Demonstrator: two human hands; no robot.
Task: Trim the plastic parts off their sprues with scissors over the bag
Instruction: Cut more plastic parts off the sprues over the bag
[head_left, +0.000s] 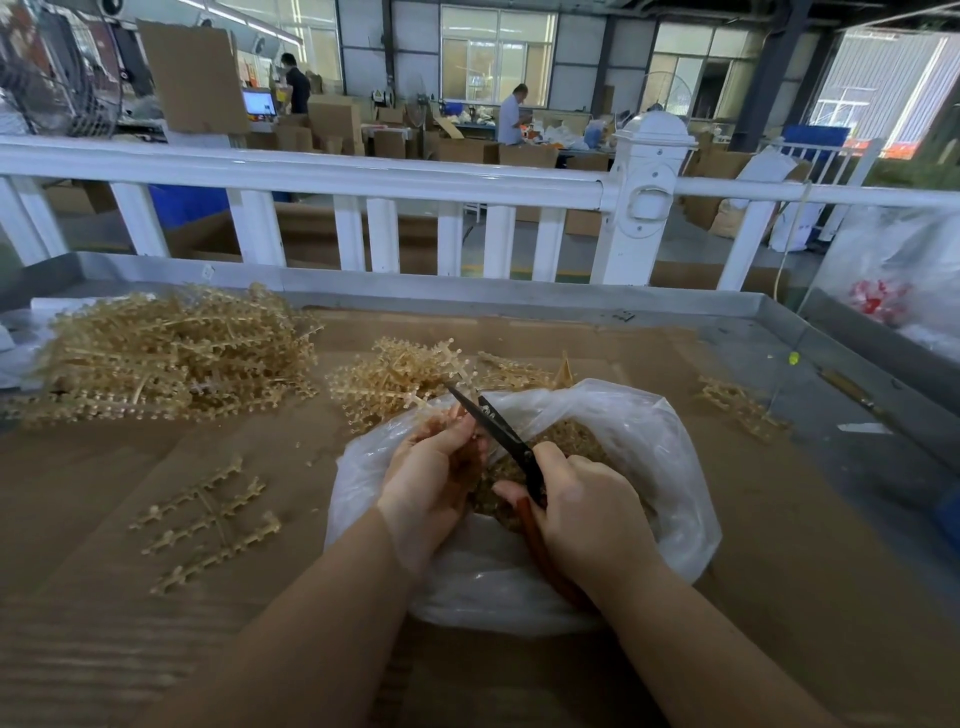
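A clear plastic bag (649, 447) lies open on the cardboard-covered table, with several small tan cut parts (571, 441) inside. Over its mouth my left hand (431, 473) grips a tan sprue piece, mostly hidden by the fingers. My right hand (587, 509) holds black-bladed scissors (498, 423) with reddish handles; the blades point up and left, slightly parted near the sprue. A big heap of tan sprues (166, 353) lies at the far left, and a smaller heap (410, 376) sits just behind the bag.
Trimmed sprue frames (208, 519) lie on the cardboard left of my arms. Another sprue (737, 408) rests to the right. A metal tray rim (467, 293) and white railing (363, 174) bound the far side. A clear bag with red items (883, 296) hangs at right.
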